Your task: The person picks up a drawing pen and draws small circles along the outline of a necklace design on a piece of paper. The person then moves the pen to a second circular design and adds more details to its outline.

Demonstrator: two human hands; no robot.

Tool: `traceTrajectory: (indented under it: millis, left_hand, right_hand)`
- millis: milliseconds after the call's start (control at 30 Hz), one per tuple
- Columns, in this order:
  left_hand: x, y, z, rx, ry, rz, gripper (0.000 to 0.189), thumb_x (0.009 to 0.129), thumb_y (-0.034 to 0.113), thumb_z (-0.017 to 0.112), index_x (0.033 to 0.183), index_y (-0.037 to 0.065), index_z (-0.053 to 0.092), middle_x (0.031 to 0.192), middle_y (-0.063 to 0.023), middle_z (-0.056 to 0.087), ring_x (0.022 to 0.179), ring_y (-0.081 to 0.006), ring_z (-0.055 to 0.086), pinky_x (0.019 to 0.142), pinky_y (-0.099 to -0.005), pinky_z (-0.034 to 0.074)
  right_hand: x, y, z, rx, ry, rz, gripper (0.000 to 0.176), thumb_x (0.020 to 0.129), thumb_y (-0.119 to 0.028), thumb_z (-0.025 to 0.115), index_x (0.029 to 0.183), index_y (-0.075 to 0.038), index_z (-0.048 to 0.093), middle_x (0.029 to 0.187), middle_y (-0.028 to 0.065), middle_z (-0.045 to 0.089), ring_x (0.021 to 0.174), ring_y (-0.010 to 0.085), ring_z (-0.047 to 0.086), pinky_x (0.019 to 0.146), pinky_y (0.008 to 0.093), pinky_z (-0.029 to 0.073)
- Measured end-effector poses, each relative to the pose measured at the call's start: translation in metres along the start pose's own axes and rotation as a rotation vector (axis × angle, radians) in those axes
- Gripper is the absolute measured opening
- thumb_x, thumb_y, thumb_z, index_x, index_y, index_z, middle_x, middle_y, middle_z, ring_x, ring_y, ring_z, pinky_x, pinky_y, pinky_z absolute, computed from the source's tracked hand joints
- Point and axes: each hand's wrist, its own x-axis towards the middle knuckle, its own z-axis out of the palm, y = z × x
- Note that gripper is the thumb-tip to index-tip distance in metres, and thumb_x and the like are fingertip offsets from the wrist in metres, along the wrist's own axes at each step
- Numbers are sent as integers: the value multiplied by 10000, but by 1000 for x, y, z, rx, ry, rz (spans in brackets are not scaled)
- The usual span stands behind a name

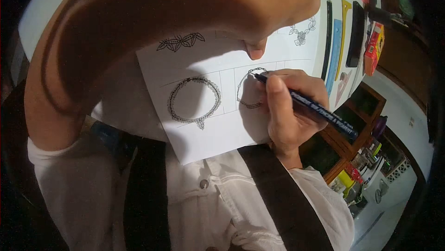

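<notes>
My right hand point(296, 107) is closed around a dark pen point(320, 114) with pale lettering on its barrel. The pen's tip meets the top of a bracelet-like drawing point(238, 89) on a sheet of white paper point(208, 144). To its left is a finished-looking, darker drawing of a beaded necklace point(171, 107) with a small pendant. My left arm reaches across the top of the view, and my left hand point(282, 5) rests on the paper's upper part. One digit of it points down, stretched out onto the sheet; its other fingers are mostly hidden.
More jewellery drawings show beside my left arm, including a leafy pattern point(181, 41). Along the table's right side lie a blue ruler point(333, 56), a yellow tool point(344, 38), a black phone-like object point(355, 33) and a red box point(374, 49). Beyond is a wooden cabinet point(357, 121).
</notes>
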Motion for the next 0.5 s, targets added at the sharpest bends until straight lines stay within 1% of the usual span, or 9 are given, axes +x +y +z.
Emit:
traceTrajectory:
  millis: [67,100,167,267,300,367,400,467,500]
  left_hand:
    - [-1,8,0,-395,-39,-85,542,1019,168,615,1474,-51,418,1215,-189,691,1135,-215,673,977,-330,560]
    - [-2,6,-2,-396,-40,-87,542,1019,168,615,1474,-51,418,1215,-189,691,1135,-215,673,977,-330,560]
    - [0,0,-4,89,-60,-8,524,1023,166,609,1465,-53,431,1213,-168,701,1143,-205,670,985,-323,557]
    - [-1,-1,13,8,107,19,421,991,172,647,1326,-66,555,1106,-180,722,1081,-252,688,924,-342,567]
    - [20,34,27,5,102,20,421,991,172,647,1326,-66,555,1106,-180,722,1081,-252,688,924,-342,567]
    - [77,132,57,1291,-571,-515,309,939,183,693,1117,-63,637,974,-197,709,997,-315,684,852,-390,556]
    - [69,129,60,1292,-574,-512,309,939,183,693,1117,-63,637,974,-197,709,997,-315,684,852,-390,556]
    - [50,118,61,1354,-391,-204,271,903,190,715,980,-58,638,901,-212,676,948,-349,664,815,-426,533]
    - [57,124,57,1354,-393,-203,271,903,190,715,980,-58,638,901,-212,676,948,-349,664,815,-426,533]
  right_hand:
    - [0,-1,-3,76,14,25,138,903,14,722,951,15,592,805,155,703,626,146,639,567,256,497]
    - [0,-3,-4,153,29,53,148,918,7,708,973,13,570,809,156,700,625,144,634,561,255,498]
    - [-1,-13,-8,170,30,136,148,946,-19,683,995,8,547,802,154,693,607,132,624,549,249,502]
    - [-1,-20,-14,120,56,208,127,958,-35,674,990,4,558,796,151,690,585,116,615,528,247,502]
    - [-2,-23,-14,78,96,247,123,961,-44,674,991,2,564,794,147,690,579,112,612,522,246,502]
    - [-2,-22,-16,34,140,284,120,965,-53,674,992,1,570,792,143,690,572,108,609,516,245,502]
    - [-3,-18,-17,35,128,249,118,963,-56,680,987,1,579,793,140,692,575,105,609,520,239,501]
    - [-2,-14,-15,34,117,215,117,961,-59,686,981,1,588,793,137,694,579,102,609,525,232,499]
    - [-2,-13,-10,5,149,196,109,948,-61,695,948,-13,597,777,137,695,556,109,611,479,223,475]
